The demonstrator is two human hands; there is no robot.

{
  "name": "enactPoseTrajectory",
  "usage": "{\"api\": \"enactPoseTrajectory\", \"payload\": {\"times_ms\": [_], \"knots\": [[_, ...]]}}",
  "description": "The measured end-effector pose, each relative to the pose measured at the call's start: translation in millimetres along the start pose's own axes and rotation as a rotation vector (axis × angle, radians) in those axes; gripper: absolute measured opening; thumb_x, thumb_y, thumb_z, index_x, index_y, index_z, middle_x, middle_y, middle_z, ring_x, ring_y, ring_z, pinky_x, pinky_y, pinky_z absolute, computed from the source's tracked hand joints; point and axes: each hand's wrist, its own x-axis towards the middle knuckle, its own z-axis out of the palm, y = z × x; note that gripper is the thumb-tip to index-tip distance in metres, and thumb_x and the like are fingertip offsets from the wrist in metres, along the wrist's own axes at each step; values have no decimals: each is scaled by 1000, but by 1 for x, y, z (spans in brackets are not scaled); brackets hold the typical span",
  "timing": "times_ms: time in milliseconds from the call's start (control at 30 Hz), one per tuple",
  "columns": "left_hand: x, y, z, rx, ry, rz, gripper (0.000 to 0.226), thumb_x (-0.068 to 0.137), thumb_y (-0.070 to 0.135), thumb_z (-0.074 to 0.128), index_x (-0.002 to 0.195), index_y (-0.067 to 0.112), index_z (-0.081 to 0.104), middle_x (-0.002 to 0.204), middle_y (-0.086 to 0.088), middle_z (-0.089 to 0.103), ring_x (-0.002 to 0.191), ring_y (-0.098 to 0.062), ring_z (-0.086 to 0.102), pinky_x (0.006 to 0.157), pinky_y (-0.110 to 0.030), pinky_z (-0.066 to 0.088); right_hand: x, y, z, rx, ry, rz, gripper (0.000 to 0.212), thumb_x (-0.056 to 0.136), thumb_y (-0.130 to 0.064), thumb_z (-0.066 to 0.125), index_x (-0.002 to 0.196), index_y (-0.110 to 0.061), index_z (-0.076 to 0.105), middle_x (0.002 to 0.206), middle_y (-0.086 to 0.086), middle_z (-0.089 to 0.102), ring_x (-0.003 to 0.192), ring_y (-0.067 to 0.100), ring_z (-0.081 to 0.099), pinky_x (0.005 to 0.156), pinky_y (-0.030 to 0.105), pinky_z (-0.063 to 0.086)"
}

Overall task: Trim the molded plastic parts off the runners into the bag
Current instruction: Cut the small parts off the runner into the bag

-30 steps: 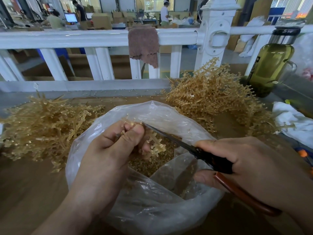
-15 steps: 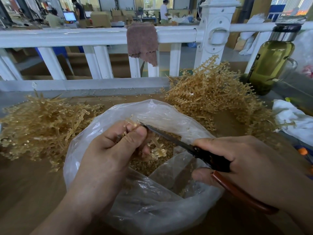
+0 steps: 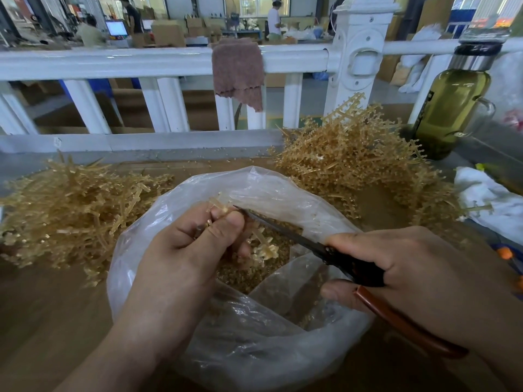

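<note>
My left hand (image 3: 186, 250) pinches a tan plastic runner (image 3: 261, 247) over the mouth of a clear plastic bag (image 3: 254, 343). Its branches with small molded parts hang down inside the bag. My right hand (image 3: 418, 278) grips scissors (image 3: 334, 253) with a black pivot and red-brown handles. The blade tips sit at the runner, right beside my left thumb. Loose trimmed parts (image 3: 240, 275) cover the bag's bottom.
A pile of tan runners (image 3: 353, 162) lies behind the bag at the right, another pile (image 3: 70, 210) at the left. A white railing (image 3: 141, 63) with a brown cloth (image 3: 239, 72) runs along the back. A green bottle (image 3: 450, 108) and a white cloth (image 3: 486, 199) sit right.
The scissor tips have moved left, up to the runner at my left thumb. My left hand has turned the runner slightly, so its hanging branches sit lower in the bag.
</note>
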Motion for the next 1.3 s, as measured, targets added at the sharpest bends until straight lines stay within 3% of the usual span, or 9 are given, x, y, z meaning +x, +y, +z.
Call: {"api": "enactPoseTrajectory", "payload": {"times_ms": [100,233,400,567,767,867,1067,1300], "knots": [[0,0,3,-1,32,16,21,88,33,68,77,15,67,62,1,65,58,-8,61,56,-16,49,1,1,1,34,-21,5,48,81,-77,46,91,-33,61,72,-13,61,68,3,59,65,23,45],[-1,1,3,-19,36,71,17,98,13,63,85,1,63,60,-1,65,55,-6,61,52,-11,48,3,0,2,109,-24,29,36,82,-77,51,99,-46,59,79,-17,64,72,-1,61,65,17,45],[2,1,0,-57,-42,31,15,83,26,72,82,12,72,72,-11,69,67,-16,66,64,-17,53,1,-2,0,141,-33,28,45,80,-79,52,109,-45,60,88,-17,65,77,-1,62,70,20,47],[4,-1,-4,-96,-23,-2,32,68,38,84,86,13,76,72,-8,70,66,-15,66,66,-16,53,-1,-3,0,34,-56,37,60,75,-87,40,125,-55,42,101,-23,65,91,-5,61,71,22,54],[2,4,0,-15,-17,15,25,58,27,93,75,20,77,67,-3,70,59,-13,65,59,-15,52,-1,-3,-3,16,-53,39,61,75,-85,42,132,-62,39,100,-24,66,91,-8,60,82,18,49],[-1,9,3,145,23,23,25,56,44,79,75,27,77,64,2,73,57,-6,68,57,-9,49,-1,-2,-2,-2,-54,34,55,76,-81,45,121,-51,55,91,-21,67,84,-3,62,79,22,47],[-2,10,5,316,59,56,22,59,51,73,73,33,74,62,8,73,53,4,65,51,-4,42,-1,-2,-3,-50,-29,26,52,78,-78,45,117,-47,57,86,-22,66,78,-3,61,73,23,47],[0,4,2,299,47,56,28,59,55,74,75,32,73,64,5,74,57,-3,68,56,-10,49,0,-3,-6,-41,-65,22,43,78,-76,45,108,-48,60,77,-21,63,76,-3,60,74,22,46]]}}
